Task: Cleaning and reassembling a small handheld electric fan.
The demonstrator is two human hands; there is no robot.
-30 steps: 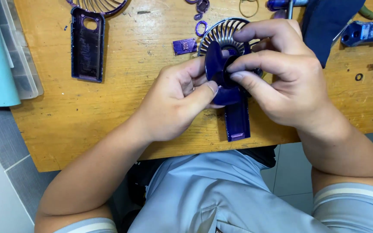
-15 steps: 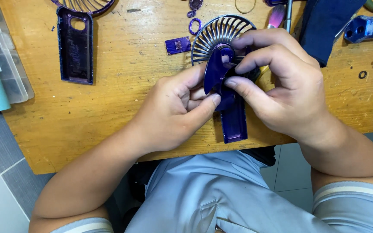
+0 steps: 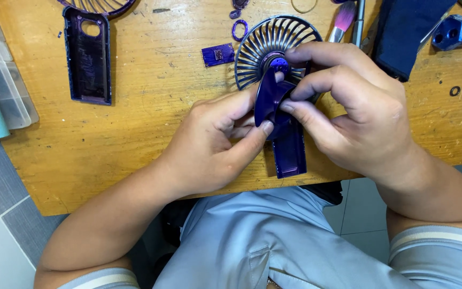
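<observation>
A dark purple hand-held fan body, with a round grille at its top, lies on the wooden table. My left hand and my right hand both pinch a purple fan blade piece held over the fan's centre. The left thumb and forefinger grip its lower edge. Fingertips of the right hand hold its upper right side and cover part of the grille.
A purple casing half lies at the upper left. A small purple circuit board, a small ring, a pink brush, a dark cloth and a blue part lie along the far side. Clear plastic boxes stand at the left edge.
Both hands have kept hold of the fan and the blade piece. The blade piece has tilted up and now shows more between the fingers.
</observation>
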